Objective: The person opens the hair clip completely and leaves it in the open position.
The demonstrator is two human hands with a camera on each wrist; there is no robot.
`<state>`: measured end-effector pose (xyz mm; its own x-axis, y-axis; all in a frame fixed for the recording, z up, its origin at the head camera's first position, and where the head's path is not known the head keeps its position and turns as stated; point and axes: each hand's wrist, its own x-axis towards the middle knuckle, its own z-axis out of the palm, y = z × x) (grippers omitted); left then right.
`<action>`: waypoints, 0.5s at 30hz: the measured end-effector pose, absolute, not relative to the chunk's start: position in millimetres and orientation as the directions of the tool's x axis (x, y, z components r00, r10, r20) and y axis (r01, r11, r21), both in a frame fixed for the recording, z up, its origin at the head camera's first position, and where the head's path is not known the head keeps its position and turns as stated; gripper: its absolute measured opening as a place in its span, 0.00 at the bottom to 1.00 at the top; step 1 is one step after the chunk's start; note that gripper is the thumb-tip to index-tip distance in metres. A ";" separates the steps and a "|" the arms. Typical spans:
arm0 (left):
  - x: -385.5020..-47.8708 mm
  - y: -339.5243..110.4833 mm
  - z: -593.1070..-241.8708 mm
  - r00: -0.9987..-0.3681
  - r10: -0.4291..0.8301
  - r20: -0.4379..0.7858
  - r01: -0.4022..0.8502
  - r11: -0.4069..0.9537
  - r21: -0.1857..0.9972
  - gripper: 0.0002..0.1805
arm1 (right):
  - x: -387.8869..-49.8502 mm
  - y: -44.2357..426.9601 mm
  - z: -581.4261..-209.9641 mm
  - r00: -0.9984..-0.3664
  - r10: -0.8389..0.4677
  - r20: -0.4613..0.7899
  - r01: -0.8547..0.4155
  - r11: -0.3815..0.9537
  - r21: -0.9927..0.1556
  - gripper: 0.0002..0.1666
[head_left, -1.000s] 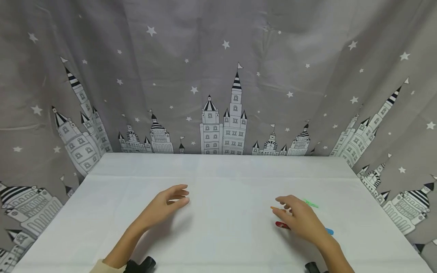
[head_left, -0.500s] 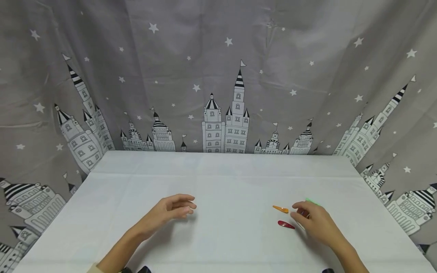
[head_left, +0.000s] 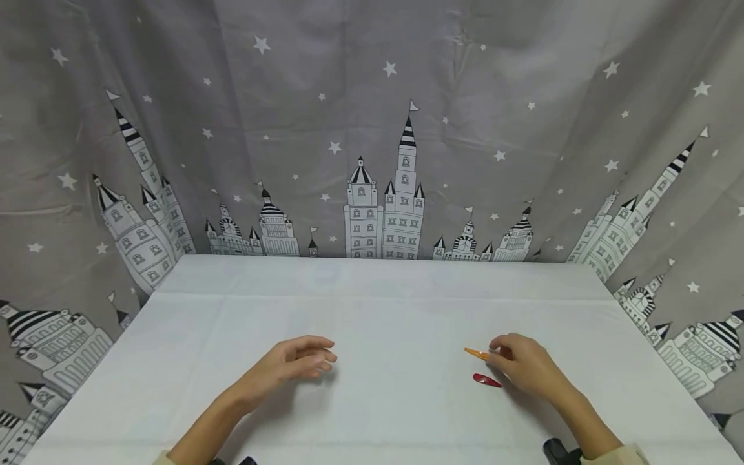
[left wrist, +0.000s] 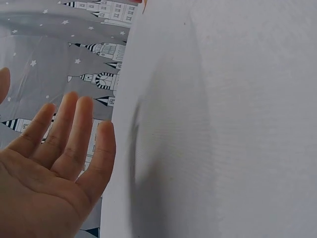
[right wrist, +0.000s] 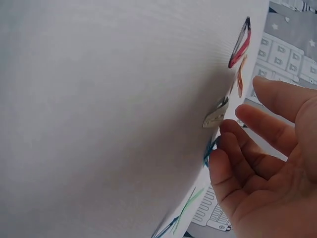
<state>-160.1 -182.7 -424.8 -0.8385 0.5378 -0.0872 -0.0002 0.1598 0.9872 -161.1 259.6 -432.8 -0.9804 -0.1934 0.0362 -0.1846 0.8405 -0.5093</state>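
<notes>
Scattering could be caused by the right hand (head_left: 523,365), loosely bent, seemingly empty, so closely are the orange clip (head_left: 475,353) and red clip (head_left: 486,380) set at its nine and eight o'clock. The left hand (head_left: 298,361) is held relaxed.

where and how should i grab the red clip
Probably pinch the red clip at its middle, across its narrow width, the right hand coming down from above on the near side. It is long and slim, lying on the white surface, with the orange clip just beyond it.
</notes>
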 end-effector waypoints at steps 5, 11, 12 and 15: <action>-159.2 -183.9 -425.6 -0.830 0.550 -0.097 -0.027 0.134 0.991 0.28 | -165.5 257.3 -434.6 -0.977 -0.210 0.040 -0.202 0.849 -0.488 0.07; -157.9 -183.0 -425.4 -0.820 0.564 -0.098 -0.047 0.104 0.993 0.28 | -167.1 258.2 -436.6 -0.977 -0.208 0.038 -0.198 0.841 -0.504 0.07; -157.6 -182.7 -425.5 -0.818 0.567 -0.100 -0.050 0.102 0.993 0.28 | -167.3 258.9 -437.1 -0.977 -0.208 0.040 -0.198 0.837 -0.510 0.07; -157.7 -182.2 -426.8 -0.812 0.575 -0.104 -0.058 0.098 0.993 0.28 | -167.5 261.1 -438.4 -0.977 -0.207 0.044 -0.198 0.821 -0.536 0.07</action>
